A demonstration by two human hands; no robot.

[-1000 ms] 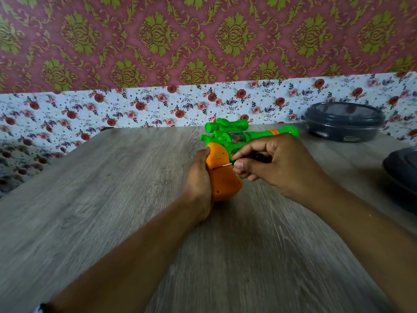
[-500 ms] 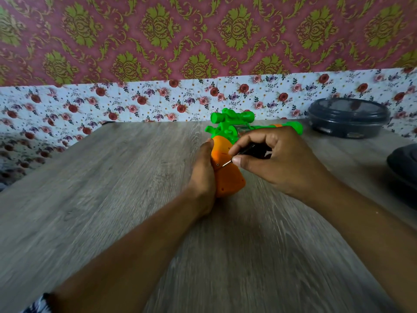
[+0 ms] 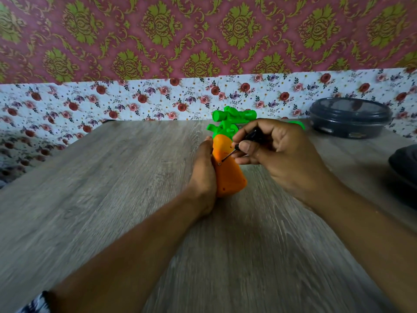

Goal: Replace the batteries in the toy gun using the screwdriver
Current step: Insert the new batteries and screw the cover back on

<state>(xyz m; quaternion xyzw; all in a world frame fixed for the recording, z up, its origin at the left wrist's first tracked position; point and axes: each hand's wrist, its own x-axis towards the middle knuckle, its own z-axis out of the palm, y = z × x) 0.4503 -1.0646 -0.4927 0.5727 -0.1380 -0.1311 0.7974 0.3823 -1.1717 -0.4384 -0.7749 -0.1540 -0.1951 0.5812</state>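
Head view looks down on a grey wood-grain table (image 3: 112, 199) with both forearms reaching to its far middle. The toy gun (image 3: 228, 168) stands there with its orange grip pointing down toward the table and toward the camera, and its green body and scope at the top, the green barrel running off to the right behind the right hand. The left hand (image 3: 203, 172) lies along the left side of the orange grip and holds it, its palm against the plastic; the fingers go round the far side and cannot be seen. The right hand (image 3: 277, 154) is curled round the black handle of the screwdriver (image 3: 248, 138), with thumb and forefinger pinching it near the shaft. The thin metal shaft slants down and to the left, and its tip meets the orange grip at a small dark spot (a screw hole, by the look of it) roughly halfway up the side. A second small hole shows lower on the grip.

At the far right of the table, against the flowered wall, sits a round dark container (image 3: 349, 118) with a clear lid. Another dark object (image 3: 404, 163) is cut off by the right edge; what it is cannot be told. A scrap of patterned sleeve (image 3: 33, 304) shows at the bottom left.
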